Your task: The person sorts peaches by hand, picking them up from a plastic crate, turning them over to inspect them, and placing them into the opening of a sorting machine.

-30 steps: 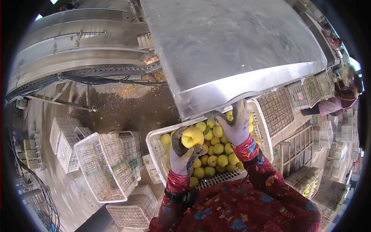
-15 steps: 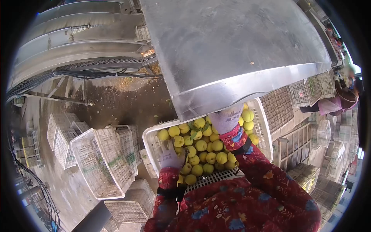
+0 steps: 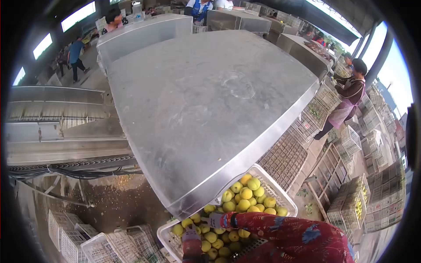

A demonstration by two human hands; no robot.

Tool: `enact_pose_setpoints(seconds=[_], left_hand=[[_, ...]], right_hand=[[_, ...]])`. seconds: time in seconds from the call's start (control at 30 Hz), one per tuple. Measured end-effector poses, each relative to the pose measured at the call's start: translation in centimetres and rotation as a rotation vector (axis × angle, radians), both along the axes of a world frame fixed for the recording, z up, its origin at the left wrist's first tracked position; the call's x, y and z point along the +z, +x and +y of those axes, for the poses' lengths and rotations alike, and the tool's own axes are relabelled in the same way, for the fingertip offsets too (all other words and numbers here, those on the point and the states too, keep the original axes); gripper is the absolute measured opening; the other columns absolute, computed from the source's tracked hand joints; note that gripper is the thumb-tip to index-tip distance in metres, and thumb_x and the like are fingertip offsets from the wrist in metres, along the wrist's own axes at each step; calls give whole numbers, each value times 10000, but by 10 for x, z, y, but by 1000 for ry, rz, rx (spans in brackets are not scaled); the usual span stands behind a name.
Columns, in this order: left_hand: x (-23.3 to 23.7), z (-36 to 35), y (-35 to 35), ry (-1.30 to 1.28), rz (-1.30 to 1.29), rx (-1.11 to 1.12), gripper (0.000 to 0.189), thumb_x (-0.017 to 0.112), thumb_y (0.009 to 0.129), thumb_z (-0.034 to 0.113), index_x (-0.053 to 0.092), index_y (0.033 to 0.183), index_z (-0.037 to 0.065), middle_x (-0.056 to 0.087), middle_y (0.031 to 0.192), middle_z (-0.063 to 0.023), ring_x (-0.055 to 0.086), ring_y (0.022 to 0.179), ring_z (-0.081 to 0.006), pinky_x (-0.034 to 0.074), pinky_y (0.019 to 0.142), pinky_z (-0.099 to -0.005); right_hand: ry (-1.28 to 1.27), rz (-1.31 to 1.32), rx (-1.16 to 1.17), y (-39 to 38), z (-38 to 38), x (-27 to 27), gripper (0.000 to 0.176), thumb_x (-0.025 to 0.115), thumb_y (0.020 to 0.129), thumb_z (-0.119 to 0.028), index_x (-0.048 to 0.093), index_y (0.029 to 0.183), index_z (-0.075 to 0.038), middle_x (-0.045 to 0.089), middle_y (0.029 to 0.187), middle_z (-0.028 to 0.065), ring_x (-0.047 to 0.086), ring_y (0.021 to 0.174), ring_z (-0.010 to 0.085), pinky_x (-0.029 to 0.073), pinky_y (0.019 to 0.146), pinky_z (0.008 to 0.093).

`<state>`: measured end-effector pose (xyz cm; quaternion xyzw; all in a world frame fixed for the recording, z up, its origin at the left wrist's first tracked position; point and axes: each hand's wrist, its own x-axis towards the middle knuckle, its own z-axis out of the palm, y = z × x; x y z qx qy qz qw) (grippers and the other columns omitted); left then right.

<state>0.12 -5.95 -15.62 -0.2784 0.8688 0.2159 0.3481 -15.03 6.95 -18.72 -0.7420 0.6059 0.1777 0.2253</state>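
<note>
A white plastic crate (image 3: 280, 194) full of yellow-green round fruit (image 3: 242, 204) stands partly under the metal table's near edge. My left hand (image 3: 191, 233), in a pale glove, rests on fruit at the crate's left end, its fingers apart. Close beside it, my right hand (image 3: 215, 220), also gloved, reaches left across the crate and touches the fruit; its fingertips are too unclear to read. The red flowered sleeve of my right arm covers part of the crate.
The large metal table (image 3: 210, 109) fills the middle. Stacked crates (image 3: 118, 245) stand at lower left, others (image 3: 351, 204) at right. A person in a pink apron (image 3: 346, 105) stands at a table on the right; more people are at the back. Metal rails (image 3: 66, 149) run along the left.
The view has tilted up, showing more of the table and the people behind. My right hand has moved left from the crate's middle, out from near the table edge, to beside my left hand.
</note>
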Motion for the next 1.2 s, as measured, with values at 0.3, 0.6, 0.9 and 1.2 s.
enact_pose_setpoints(seconds=[0.3,0.6,0.9,1.2], left_hand=[[48,11,29,-74,157,14,898,699,803,466,277,1523,136,479,1413,-225,559,1217,-368,491,942,-487],[85,51,65,-19,268,284,867,697,820,453,297,1512,115,574,1298,-201,666,990,-388,538,809,-489],[105,43,64,189,477,474,775,714,850,290,324,1471,39,541,1364,-228,611,1159,-356,505,957,-434],[206,39,20,949,1151,763,731,645,905,65,238,1512,29,494,1358,-160,536,1212,-240,528,934,-356]], right_hand=[[7,-577,-886,-40,9,168,796,766,803,-330,388,1449,-58,603,1255,182,605,1152,295,511,910,376],[-582,-1450,-1055,-40,69,252,713,857,719,-149,493,1319,-21,581,1223,96,551,1164,191,479,972,341],[-1029,-548,-1133,-47,32,285,629,847,729,-305,542,1193,-10,607,1111,192,623,1010,379,526,848,432],[-1016,-640,-1190,-69,5,290,527,782,786,-181,548,1215,14,592,1168,203,604,1026,373,505,873,464]])
